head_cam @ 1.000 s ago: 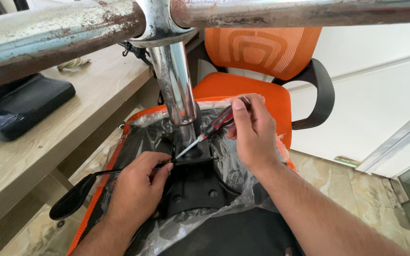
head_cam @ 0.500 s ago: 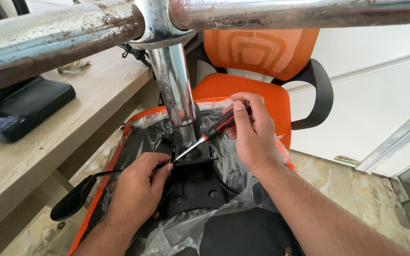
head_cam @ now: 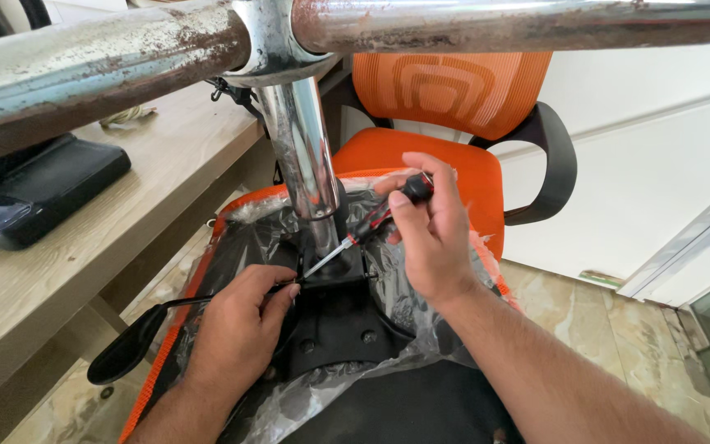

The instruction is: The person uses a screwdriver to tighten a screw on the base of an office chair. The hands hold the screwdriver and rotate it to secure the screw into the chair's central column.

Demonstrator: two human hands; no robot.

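1. Your left hand (head_cam: 236, 333) presses down on the black mechanism plate (head_cam: 334, 321), fingers curled at the root of the black lever (head_cam: 137, 345), whose paddle sticks out toward 9 o'clock. Keep that palm heavy so the plate cannot shift.
2. Watch the chrome column (head_cam: 301, 156), which rises toward 12 o'clock just beside the tip; I judge it crowds your angle, so stay off it.
3. Your right hand (head_cam: 429, 234) is closed around the red-and-black handle of the screwdriver (head_cam: 367, 230), thumb and fingertips pinching it. Press along the shaft while you turn, so the tip is less likely to slip out.
4. Note the screwdriver's long axis: handle high at 2 o'clock, tip low at 8 o'clock, meeting the plate at the column's foot, above the plastic-wrapped orange seat (head_cam: 240, 210).
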